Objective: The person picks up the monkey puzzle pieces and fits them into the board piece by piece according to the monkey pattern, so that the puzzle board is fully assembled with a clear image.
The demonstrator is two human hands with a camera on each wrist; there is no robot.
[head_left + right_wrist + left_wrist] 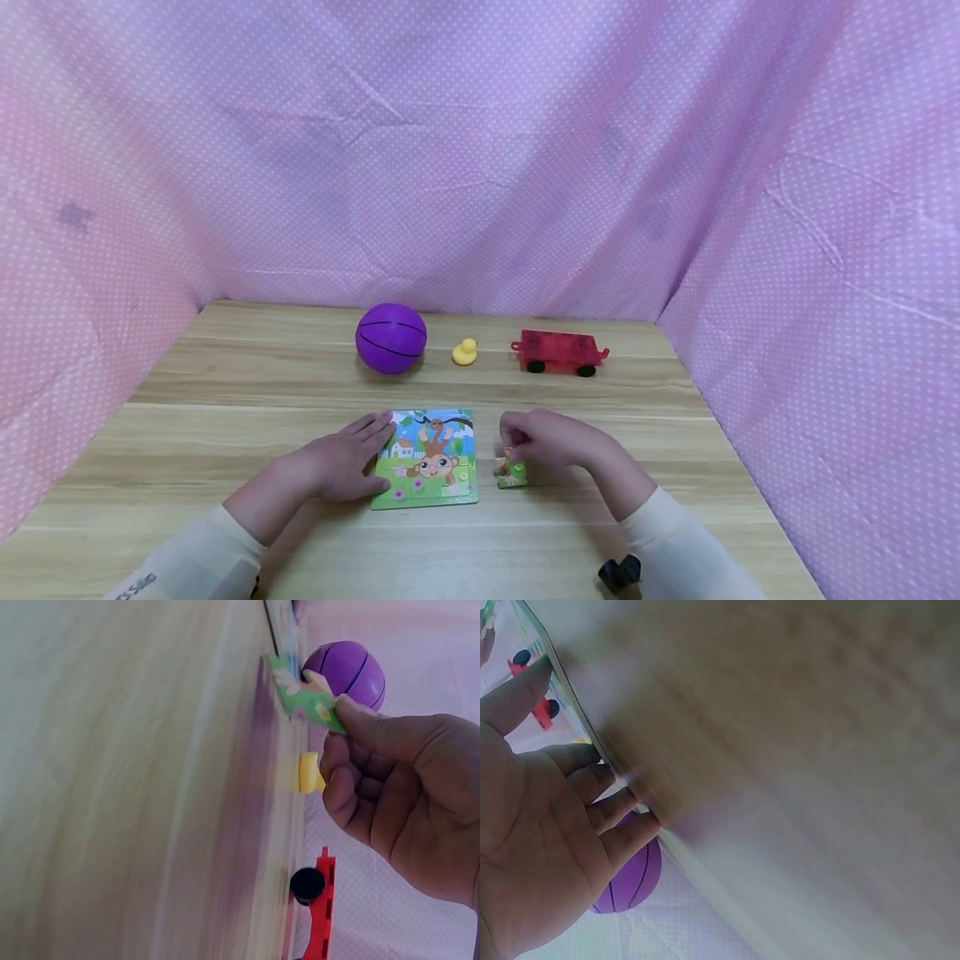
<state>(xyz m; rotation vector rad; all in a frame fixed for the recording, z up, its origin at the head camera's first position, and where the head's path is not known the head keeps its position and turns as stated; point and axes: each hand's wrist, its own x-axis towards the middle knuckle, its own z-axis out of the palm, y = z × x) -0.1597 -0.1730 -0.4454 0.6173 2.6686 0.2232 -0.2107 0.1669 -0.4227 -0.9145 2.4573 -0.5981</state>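
Note:
A square jigsaw puzzle (427,483) with a cartoon monkey picture lies flat on the table. My left hand (341,458) rests along its left side, fingers stretched at the upper left corner and thumb at the lower left edge. In the left wrist view those fingertips (649,821) touch down in a row. Just right of the puzzle, my right hand (546,437) pinches a jigsaw piece (512,480) between thumb and fingers. From the right wrist, this piece (311,701) shows green with flowers, tilted, one corner near the tabletop.
Behind the puzzle stand a purple ball (391,338), a small yellow rubber duck (465,353) and a red toy wagon (558,350) with black wheels. Pink dotted cloth (480,167) hangs around the back and sides of the wooden table (247,400).

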